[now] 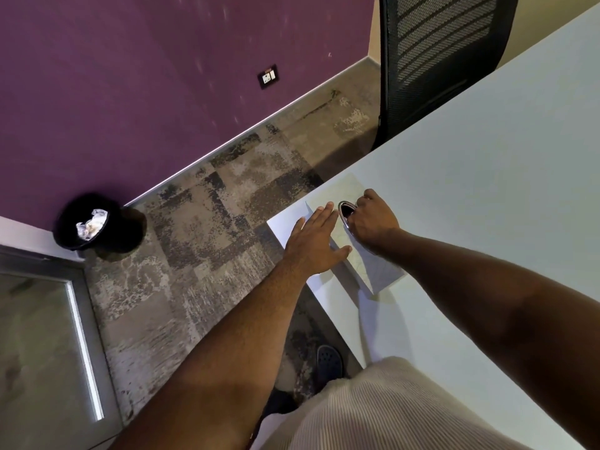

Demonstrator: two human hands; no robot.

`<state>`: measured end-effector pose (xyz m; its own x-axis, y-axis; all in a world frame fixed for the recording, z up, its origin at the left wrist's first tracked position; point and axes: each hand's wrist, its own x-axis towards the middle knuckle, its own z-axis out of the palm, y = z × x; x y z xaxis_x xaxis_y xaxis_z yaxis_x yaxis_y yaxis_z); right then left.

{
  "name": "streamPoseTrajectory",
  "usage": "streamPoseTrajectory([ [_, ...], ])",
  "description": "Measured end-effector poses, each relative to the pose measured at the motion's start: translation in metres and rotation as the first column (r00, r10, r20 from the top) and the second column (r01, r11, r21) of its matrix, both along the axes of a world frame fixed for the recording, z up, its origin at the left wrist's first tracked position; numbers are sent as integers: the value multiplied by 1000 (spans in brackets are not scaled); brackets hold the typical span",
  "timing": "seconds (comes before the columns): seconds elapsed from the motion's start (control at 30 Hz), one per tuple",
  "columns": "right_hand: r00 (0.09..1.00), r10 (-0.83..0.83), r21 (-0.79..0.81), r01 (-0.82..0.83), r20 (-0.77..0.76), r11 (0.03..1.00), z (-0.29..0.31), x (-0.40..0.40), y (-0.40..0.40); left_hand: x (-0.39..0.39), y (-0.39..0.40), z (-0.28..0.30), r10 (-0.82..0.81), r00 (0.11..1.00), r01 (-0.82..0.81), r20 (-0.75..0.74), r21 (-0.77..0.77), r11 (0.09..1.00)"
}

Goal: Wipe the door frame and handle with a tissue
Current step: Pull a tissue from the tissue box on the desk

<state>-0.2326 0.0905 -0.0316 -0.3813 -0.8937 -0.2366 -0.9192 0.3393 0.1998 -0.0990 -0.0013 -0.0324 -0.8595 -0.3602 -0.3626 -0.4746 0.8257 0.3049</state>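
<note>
A pale patterned tissue box point(347, 193) lies at the corner of the white table point(487, 164). Its top has a chrome-rimmed oval opening point(344, 212). My left hand point(313, 241) rests flat with fingers spread on the near side of the box. My right hand point(373, 219) sits over the opening with its fingertips curled into it; no tissue shows between the fingers. A glass door with a grey metal frame point(81, 319) is at the lower left, and its handle is out of view.
A black waste bin point(69, 235) holding crumpled paper stands on the carpet by the purple wall point(130, 76). A black mesh chair point(435, 60) is pushed against the table's far side. My dark shoe point(328, 363) is on the carpet under the table edge.
</note>
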Motion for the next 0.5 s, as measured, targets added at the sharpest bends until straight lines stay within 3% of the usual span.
streamPoseTrajectory([
  [0.33,973,223,-15,-225,-59,974,13,-10,2,-3,-5,-1,-5,1000,5,25,21,1000],
  [0.5,938,346,-86,-343,18,935,20,-23,7,-1,-5,-3,6,1000,-7,21,39,999],
])
